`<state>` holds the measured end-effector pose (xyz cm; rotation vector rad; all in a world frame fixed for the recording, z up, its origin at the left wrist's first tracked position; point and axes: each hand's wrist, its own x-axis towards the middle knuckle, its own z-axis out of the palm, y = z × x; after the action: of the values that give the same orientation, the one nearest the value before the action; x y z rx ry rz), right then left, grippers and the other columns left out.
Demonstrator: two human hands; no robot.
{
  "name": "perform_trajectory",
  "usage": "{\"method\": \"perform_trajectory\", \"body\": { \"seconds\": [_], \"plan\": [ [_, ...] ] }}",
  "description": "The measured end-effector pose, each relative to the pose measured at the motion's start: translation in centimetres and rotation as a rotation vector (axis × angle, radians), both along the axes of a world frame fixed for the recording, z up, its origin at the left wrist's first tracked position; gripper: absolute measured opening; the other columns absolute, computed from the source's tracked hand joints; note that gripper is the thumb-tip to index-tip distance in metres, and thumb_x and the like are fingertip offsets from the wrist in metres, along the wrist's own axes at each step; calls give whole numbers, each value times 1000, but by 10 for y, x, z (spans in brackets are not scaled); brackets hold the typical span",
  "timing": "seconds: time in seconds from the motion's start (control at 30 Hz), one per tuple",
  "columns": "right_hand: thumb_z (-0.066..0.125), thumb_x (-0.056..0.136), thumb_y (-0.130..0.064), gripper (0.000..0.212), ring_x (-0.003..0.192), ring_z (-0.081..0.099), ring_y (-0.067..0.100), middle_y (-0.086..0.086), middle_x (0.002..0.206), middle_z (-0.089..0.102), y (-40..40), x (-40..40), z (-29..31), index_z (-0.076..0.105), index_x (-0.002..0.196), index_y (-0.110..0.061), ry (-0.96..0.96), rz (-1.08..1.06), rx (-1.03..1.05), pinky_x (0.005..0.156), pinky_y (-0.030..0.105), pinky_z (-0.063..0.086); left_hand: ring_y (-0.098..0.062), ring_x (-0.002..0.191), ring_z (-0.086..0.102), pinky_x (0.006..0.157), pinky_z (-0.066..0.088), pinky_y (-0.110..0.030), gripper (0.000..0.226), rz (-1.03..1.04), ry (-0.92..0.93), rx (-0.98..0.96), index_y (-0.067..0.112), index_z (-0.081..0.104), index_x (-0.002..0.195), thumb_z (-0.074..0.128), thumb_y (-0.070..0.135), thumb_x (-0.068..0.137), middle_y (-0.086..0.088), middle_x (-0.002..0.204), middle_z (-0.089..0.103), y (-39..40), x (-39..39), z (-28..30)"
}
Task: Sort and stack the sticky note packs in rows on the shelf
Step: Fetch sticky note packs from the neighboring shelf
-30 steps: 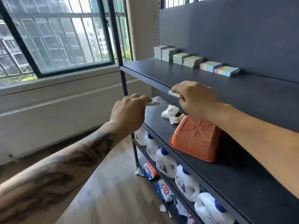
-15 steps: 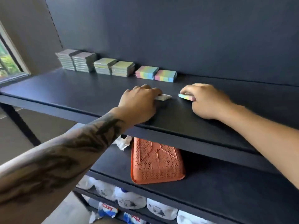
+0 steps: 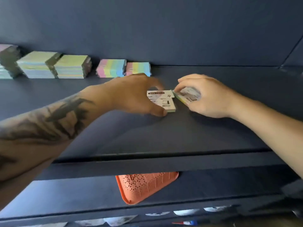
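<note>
1. The left hand (image 3: pixel 131 94) reaches over the dark shelf (image 3: pixel 164 136) and grips a sticky note pack (image 3: pixel 161 100) between curled fingers at its far edge and the thumb at its near corner; the printed label faces up.
2. The right hand (image 3: pixel 209 95) pinches a second pack (image 3: pixel 188 95) with bent fingers and thumb, holding it tilted, its coloured edge towards the first pack.
3. The two packs meet or nearly meet at one corner, mid-shelf; motion blur hides whether they truly touch, and whether either lies flat on the board.
4. Along the back of the same shelf stands a row of stacked packs: two pastel-striped stacks (image 3: pixel 123 68) just behind the left hand, then taller yellow-green stacks (image 3: pixel 54 66) further left, and a blurred stack (image 3: pixel 8 59) at the picture's edge.
5. On the shelf below, an orange perforated basket (image 3: pixel 144 185) lies overturned.
6. Lower still, white bottle tops (image 3: pixel 185 211) show along the bottom edge.
</note>
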<state>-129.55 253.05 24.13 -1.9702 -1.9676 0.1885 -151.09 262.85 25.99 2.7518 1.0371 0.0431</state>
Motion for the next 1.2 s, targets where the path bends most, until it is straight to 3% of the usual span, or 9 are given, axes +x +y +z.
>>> {"method": "perform_trajectory", "body": {
  "seconds": [0.13, 0.33, 0.43, 0.57, 0.67, 0.83, 0.97, 1.1, 1.2],
  "plan": [
    [55, 66, -31, 32, 123, 51, 5, -15, 129, 59, 17, -2, 8, 67, 95, -32, 132, 45, 125, 104, 38, 42, -13, 126, 50, 107, 44, -39, 81, -79, 32, -149, 52, 47, 137, 84, 67, 67, 17, 139, 52, 19, -8, 8],
    [59, 74, -31, 23, 106, 62, 7, -15, 102, 71, 53, -2, -2, 72, 92, -28, 287, 102, 281, 98, 38, 48, 3, 103, 62, 86, 52, -19, 58, -127, -213, -240, 42, 64, 124, 91, 39, 72, 28, 112, 64, 36, -12, -14],
    [62, 83, -31, 17, 97, 66, 6, -15, 93, 73, 55, 0, -4, 74, 92, -23, 384, 136, 273, 95, 38, 50, 1, 103, 66, 81, 48, -13, 59, -106, -361, -288, 41, 67, 122, 88, 51, 67, 26, 113, 69, 45, -19, -22],
    [65, 89, -49, 33, 95, 69, 17, -1, 99, 74, 46, -2, 0, 74, 100, -19, 578, 252, 201, 83, 31, 53, -16, 80, 64, 79, 47, -38, 51, -66, -625, -431, 18, 78, 100, 70, 62, 74, -1, 92, 74, 54, -21, -23],
    [77, 83, -42, 25, 90, 70, 12, -8, 96, 74, 49, -11, -6, 72, 102, -27, 516, 244, 210, 82, 35, 56, -21, 73, 52, 68, 39, -29, 79, -43, -704, -419, -8, 68, 91, 61, 70, 84, -22, 82, 60, 52, -13, -26],
    [75, 86, -19, 9, 72, 65, 19, -1, 83, 71, 54, -17, -10, 71, 93, -25, 546, 210, 275, 65, 38, 51, -9, 68, 56, 61, 41, -14, 82, 6, -782, -483, -6, 68, 89, 62, 76, 83, -16, 77, 66, 50, -9, -26],
    [72, 72, -15, 24, 77, 64, 42, 23, 90, 69, 53, -14, -8, 65, 95, -9, 810, 137, 325, 66, 55, 51, -32, 100, 72, 94, 57, -40, 52, -32, -866, -610, -3, 67, 113, 86, 22, 73, -18, 109, 76, 58, -15, -31],
    [71, 66, -1, 47, 99, 63, 55, 35, 107, 65, 52, -21, -8, 60, 111, 4, 1057, 176, 260, 86, 70, 51, -19, 83, 63, 74, 40, -33, 45, -58, -954, -671, -5, 68, 108, 84, 19, 73, -10, 99, 74, 59, -13, -31],
    [78, 70, 3, 40, 89, 73, 28, 7, 93, 76, 48, -21, -7, 64, 105, -10, 1027, 230, 236, 76, 42, 60, -19, 75, 55, 75, 37, -39, 31, -71, -1016, -730, 0, 69, 102, 80, 20, 81, -9, 91, 69, 56, -11, -31]
  ]
}}
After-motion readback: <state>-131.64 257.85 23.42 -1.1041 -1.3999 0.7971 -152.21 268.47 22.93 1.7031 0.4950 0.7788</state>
